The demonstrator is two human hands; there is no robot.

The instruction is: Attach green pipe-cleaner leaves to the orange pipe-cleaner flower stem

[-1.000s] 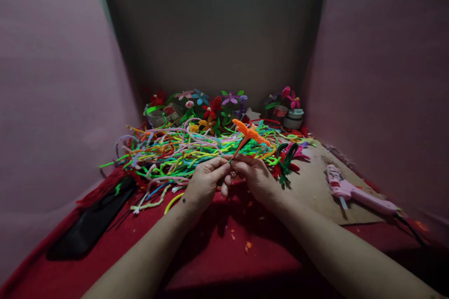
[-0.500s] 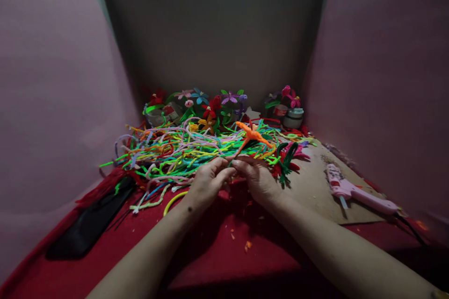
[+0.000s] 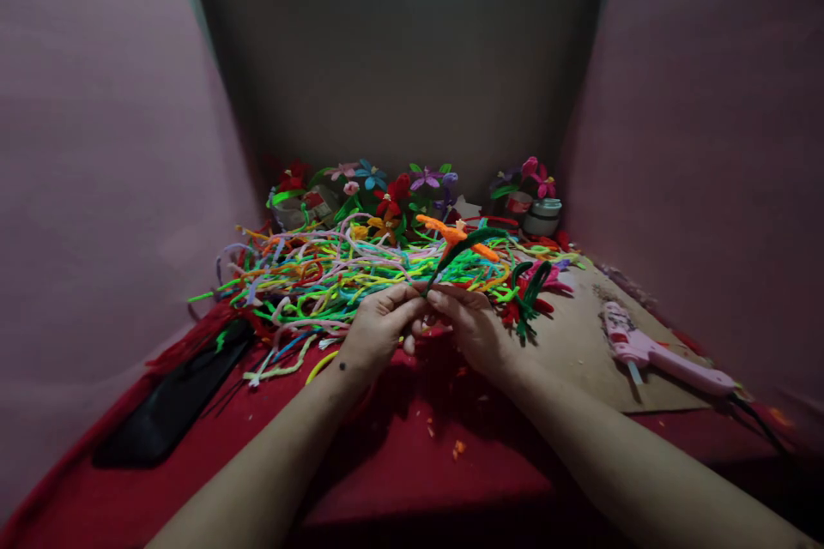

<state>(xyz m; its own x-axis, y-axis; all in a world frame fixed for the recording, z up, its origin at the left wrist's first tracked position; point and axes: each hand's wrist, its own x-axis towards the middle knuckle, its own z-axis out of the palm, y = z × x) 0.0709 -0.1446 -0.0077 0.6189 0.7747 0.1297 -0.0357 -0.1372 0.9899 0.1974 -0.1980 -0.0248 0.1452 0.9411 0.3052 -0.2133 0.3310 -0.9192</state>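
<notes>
Above the fingers (image 3: 444, 302) leans an orange flower (image 3: 451, 235), stem (image 3: 433, 274) seemingly pinched.

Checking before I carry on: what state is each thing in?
Orange flower, held, petals spread
Green leaf, held, slanting up by the flower
Left hand, pinching at flower's stem
Right hand, likewise pinching
Pipe cleaners, loosely heaped
Glue gun, lying unheld on board
Black slab, lying flat
Jar, upright
Rear flowers, unheld
Scraps, scattered on cloth

left forearm (image 3: 263, 446) and right forearm (image 3: 618, 437) slant inward to the left grip (image 3: 377, 326) and right grip (image 3: 476, 328), thumbs (image 3: 407, 310) and forefingers (image 3: 394, 294) pinched close together; just behind the left grip, a dark spot (image 3: 342, 366) shows.
</notes>
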